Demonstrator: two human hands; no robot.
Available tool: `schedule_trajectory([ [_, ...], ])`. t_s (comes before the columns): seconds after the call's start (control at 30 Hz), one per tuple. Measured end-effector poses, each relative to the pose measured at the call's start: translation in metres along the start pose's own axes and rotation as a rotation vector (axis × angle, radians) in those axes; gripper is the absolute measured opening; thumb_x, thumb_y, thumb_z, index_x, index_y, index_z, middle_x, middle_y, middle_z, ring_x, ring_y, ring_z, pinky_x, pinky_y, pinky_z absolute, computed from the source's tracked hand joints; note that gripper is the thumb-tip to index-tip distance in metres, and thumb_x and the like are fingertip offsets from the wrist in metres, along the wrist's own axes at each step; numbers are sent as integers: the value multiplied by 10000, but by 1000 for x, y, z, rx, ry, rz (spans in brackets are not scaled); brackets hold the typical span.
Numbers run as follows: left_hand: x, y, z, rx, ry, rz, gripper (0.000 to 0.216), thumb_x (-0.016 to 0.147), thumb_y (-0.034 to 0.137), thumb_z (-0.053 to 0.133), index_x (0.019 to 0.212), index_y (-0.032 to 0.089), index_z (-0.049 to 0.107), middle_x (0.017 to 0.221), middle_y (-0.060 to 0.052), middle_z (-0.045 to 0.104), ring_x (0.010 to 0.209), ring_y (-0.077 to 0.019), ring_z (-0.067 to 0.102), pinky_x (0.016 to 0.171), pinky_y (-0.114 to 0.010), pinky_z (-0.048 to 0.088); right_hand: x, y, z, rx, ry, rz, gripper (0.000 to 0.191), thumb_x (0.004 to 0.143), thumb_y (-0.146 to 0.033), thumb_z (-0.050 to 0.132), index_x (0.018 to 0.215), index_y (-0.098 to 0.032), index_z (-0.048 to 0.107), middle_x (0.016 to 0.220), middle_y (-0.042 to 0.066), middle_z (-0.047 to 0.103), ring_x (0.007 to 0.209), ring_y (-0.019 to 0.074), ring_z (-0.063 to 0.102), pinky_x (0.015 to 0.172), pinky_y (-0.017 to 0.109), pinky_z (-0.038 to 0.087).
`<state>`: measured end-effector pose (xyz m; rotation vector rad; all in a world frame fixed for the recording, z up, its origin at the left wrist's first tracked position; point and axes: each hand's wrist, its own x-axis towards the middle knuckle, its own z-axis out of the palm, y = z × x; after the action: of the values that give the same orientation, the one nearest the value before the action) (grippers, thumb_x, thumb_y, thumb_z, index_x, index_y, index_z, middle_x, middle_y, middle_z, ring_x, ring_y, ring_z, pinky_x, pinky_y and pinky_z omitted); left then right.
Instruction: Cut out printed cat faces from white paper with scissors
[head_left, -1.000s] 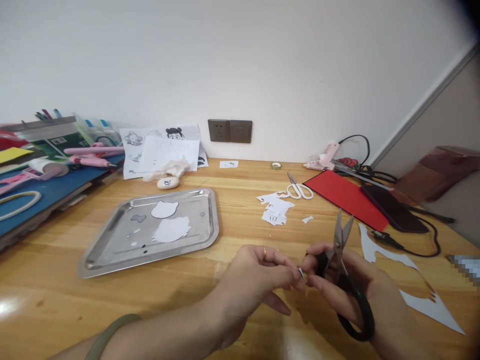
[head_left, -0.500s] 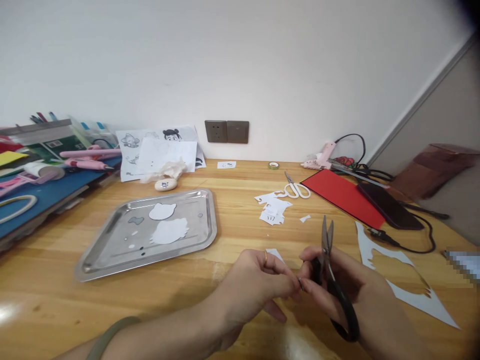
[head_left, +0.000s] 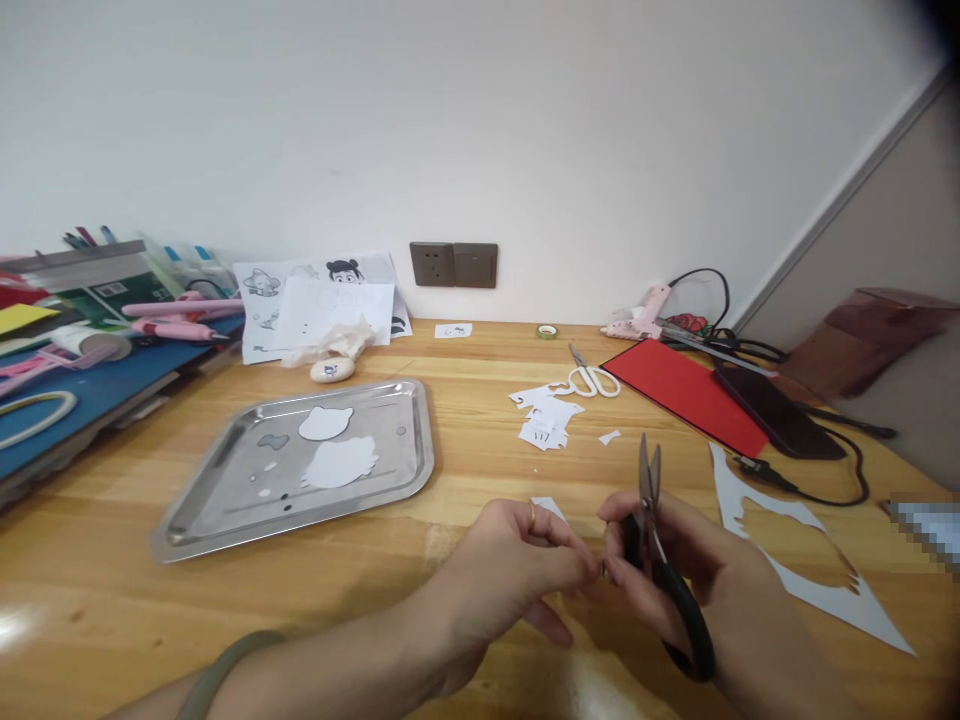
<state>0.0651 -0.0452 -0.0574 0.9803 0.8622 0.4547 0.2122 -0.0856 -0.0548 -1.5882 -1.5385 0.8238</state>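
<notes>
Black-handled scissors (head_left: 686, 610) are held in my right hand (head_left: 727, 590), their slightly parted blades pointing up and away. The tips of my right thumb and forefinger meet the fingertips of my left hand (head_left: 517, 570). Between them is a tiny dark piece, mostly hidden and too small to name. My left hand is closed in a pinch, with a ring on one finger. Just beyond it a white paper scrap (head_left: 551, 507) lies on the table. To the left a metal tray (head_left: 409, 480) carries a cat-head cutout (head_left: 325, 423), a fringed white cutout (head_left: 341, 463) and several small pieces.
White-handled scissors (head_left: 592, 380) lie beside paper scraps (head_left: 551, 415). A red sheet (head_left: 679, 390), a dark phone-like object (head_left: 780, 410) and a cut-out paper frame (head_left: 847, 605) are on the right. A pink glue gun (head_left: 649, 315) and tape roll (head_left: 547, 331) stand near the wall.
The scissors in my right hand have tilted slightly to the left. My fingertips have shifted a little around the small piece, and the left hand has barely moved.
</notes>
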Motion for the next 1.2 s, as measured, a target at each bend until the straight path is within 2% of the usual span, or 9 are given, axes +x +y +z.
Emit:
schedule_trajectory([
  [0.13,0,0,0,33,-8,-23,80,591,191,564,623,130,604,630,-12,566,632,-119,505,437,-174,415,0,1,-1,24,49,17,134,647,-230,574,777,-225,541,573,-22,568,493,139,540,459,215,445],
  [0.2,1,0,0,48,-6,-30,75,583,185,570,616,131,610,623,-6,564,629,-116,503,428,-166,405,0,1,-1,24,26,23,139,633,-220,585,766,-226,544,566,-30,568,490,139,543,457,212,445],
  [0.4,2,-1,0,67,-5,-30,76,589,181,565,613,133,619,607,-1,562,615,-109,508,423,-156,403,-1,1,3,51,82,13,151,624,-194,576,764,-234,538,562,-36,554,483,130,504,446,215,405],
  [0.57,1,-2,0,70,7,-29,71,586,193,581,616,138,616,599,-4,571,588,-107,510,427,-161,408,-2,0,2,3,76,3,137,632,-204,566,763,-231,534,565,-27,553,477,129,493,439,222,393],
  [0.73,1,-2,1,81,19,-27,64,589,190,578,606,136,609,596,-1,570,575,-98,504,426,-155,404,0,0,0,-94,14,-9,127,644,-212,540,770,-223,524,565,-19,550,473,134,495,436,230,408],
  [0.87,2,-3,0,89,9,-16,70,602,189,571,615,132,611,594,0,570,574,-95,505,427,-152,400,-1,-2,1,-53,-5,-5,133,641,-203,546,768,-222,512,568,-23,551,481,133,498,436,224,409],
  [1.0,1,-3,0,70,7,-16,80,611,198,579,628,129,614,600,-4,576,585,-100,513,443,-161,400,-1,1,2,29,48,24,125,656,-219,557,778,-224,530,565,-35,550,475,126,513,437,220,402],
  [1.2,-2,7,-2,-18,73,98,94,646,216,588,653,127,615,652,-14,597,628,-93,525,503,-162,404,3,10,-5,69,-10,-6,183,654,-248,608,835,-224,612,562,-32,592,496,135,566,477,205,472],
])
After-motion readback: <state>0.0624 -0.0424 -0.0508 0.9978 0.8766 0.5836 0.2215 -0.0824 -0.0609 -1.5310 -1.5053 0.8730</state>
